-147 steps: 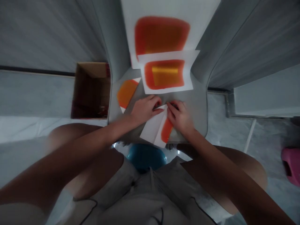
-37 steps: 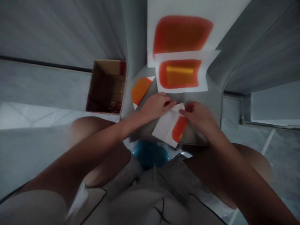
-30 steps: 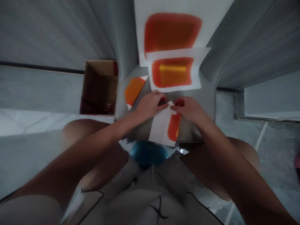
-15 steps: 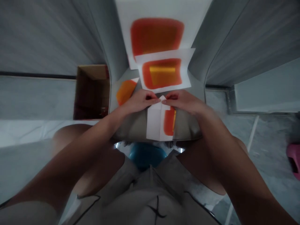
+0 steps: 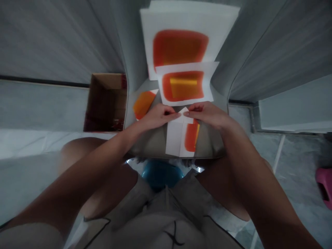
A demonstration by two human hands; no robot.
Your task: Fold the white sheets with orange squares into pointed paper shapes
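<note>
A sheet of paper (image 5: 174,137), white with an orange-red and yellow print on its right part, lies on the grey padded seat (image 5: 145,141). It has a lengthwise crease, and its far end is folded to a point. My left hand (image 5: 159,116) pinches the left side of that folded end between thumb and fingers. On the right side of the same end, my right hand (image 5: 203,113) pinches the paper. Just beyond both hands sits a creased printed sheet (image 5: 183,84). An orange folded paper piece (image 5: 144,103) rests left of it.
Larger white printed sheets (image 5: 180,45) lean on the seat's backrest. An open cardboard box (image 5: 105,103) stands on the floor at left. Below the seat's front edge, between my legs, is a blue rounded object (image 5: 163,173). A pink plastic item (image 5: 324,183) is at far right.
Both hands keep their pinch on the folded end, with little movement between them. The whole view has shifted slightly, so the seat and papers appear a bit further right and lower.
</note>
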